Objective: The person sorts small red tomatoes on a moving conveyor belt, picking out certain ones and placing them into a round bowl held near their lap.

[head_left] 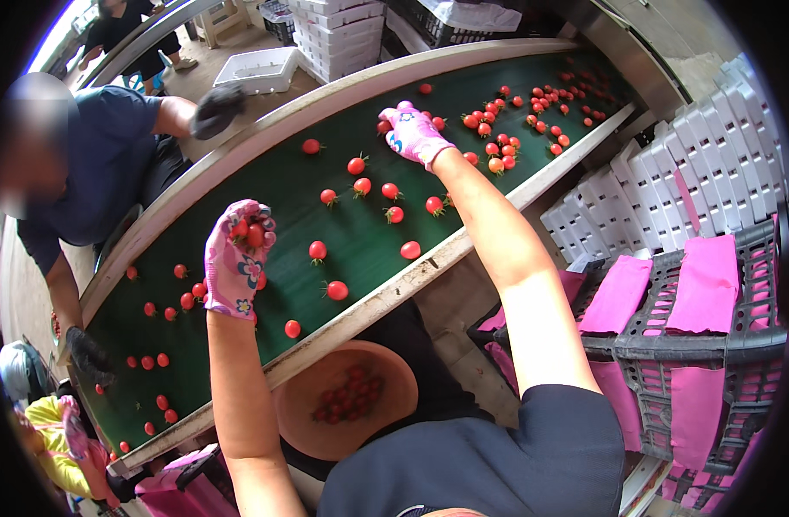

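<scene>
Cherry tomatoes [362, 186], many with green stems, lie scattered along a green conveyor belt [291, 207]. Raised above the belt's left part, my left hand [238, 267], in a pink flowered glove, is closed around several cherry tomatoes [254, 235] that show at its fingers. Farther off and to the right, my right hand [412, 135] reaches down to the belt in a matching glove. Its fingers are curled at a cherry tomato [383, 127], which peeks out beside the thumb; the fingertips are partly hidden.
Below the belt's near rail [386, 302], a brown bowl [403, 379] holds tomatoes. White crates [670, 172] and black crates with pink lining [670, 345] stand at right. Across the belt sits a co-worker [102, 164] in dark gloves; another person [54, 431] wears yellow.
</scene>
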Demonstrator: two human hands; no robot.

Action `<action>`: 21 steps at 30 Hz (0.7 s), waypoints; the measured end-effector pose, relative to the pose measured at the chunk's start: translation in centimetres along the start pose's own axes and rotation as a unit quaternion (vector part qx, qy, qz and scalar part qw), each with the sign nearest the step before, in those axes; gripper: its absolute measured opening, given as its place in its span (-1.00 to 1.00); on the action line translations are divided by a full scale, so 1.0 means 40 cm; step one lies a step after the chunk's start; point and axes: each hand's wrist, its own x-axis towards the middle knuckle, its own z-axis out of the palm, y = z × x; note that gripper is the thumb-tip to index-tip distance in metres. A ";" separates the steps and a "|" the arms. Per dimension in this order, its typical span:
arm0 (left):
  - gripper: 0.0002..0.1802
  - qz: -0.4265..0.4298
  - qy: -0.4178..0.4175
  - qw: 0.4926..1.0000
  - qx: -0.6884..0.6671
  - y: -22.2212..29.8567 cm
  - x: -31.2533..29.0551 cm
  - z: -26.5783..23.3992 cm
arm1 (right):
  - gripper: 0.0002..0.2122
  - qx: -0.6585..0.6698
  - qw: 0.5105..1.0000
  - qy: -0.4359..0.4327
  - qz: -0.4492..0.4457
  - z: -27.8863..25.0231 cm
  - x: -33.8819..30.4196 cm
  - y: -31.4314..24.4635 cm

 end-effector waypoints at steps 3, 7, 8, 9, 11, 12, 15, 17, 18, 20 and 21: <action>-0.75 -0.003 0.017 0.999 0.027 -0.001 -0.007 0.018 | -0.57 0.140 0.979 0.033 -0.146 0.020 -0.035 -0.057; -0.77 -0.015 -0.003 1.000 0.024 -0.002 -0.014 0.023 | -0.59 0.091 0.967 -0.091 -0.219 0.027 -0.118 -0.175; -0.78 -0.017 0.001 0.999 0.030 0.004 -0.021 0.022 | -0.66 0.074 0.961 -0.110 -0.243 0.033 -0.125 -0.198; -0.78 -0.025 -0.004 0.999 0.029 -0.005 -0.015 0.025 | -0.71 0.082 0.960 -0.111 -0.244 0.021 -0.132 -0.208; -0.78 -0.054 -0.003 0.997 0.061 -0.018 -0.005 0.038 | -0.74 0.090 0.962 -0.123 -0.225 0.017 -0.122 -0.197; -0.75 -0.066 -0.018 0.995 0.071 -0.021 -0.001 0.037 | -0.76 0.138 0.955 -0.165 -0.202 0.010 -0.108 -0.191; -0.63 -0.102 -0.042 0.985 0.130 -0.028 -0.006 0.045 | -0.81 0.304 0.912 -0.227 -0.158 -0.008 -0.096 -0.201; -0.52 -0.122 -0.047 0.975 0.177 -0.020 -0.012 0.046 | -0.79 0.359 0.917 -0.117 -0.133 -0.023 -0.139 -0.241; -0.50 -0.125 -0.062 0.980 0.145 -0.028 -0.014 0.053 | -0.75 0.402 0.901 -0.048 -0.158 -0.005 -0.149 -0.268; -0.44 -0.107 -0.041 0.990 0.077 -0.038 -0.025 0.066 | -0.64 0.339 0.918 0.007 -0.206 0.002 -0.200 -0.326; -0.42 -0.091 -0.012 0.995 0.038 -0.049 -0.022 0.082 | -0.58 0.293 0.923 0.030 -0.247 -0.003 -0.232 -0.354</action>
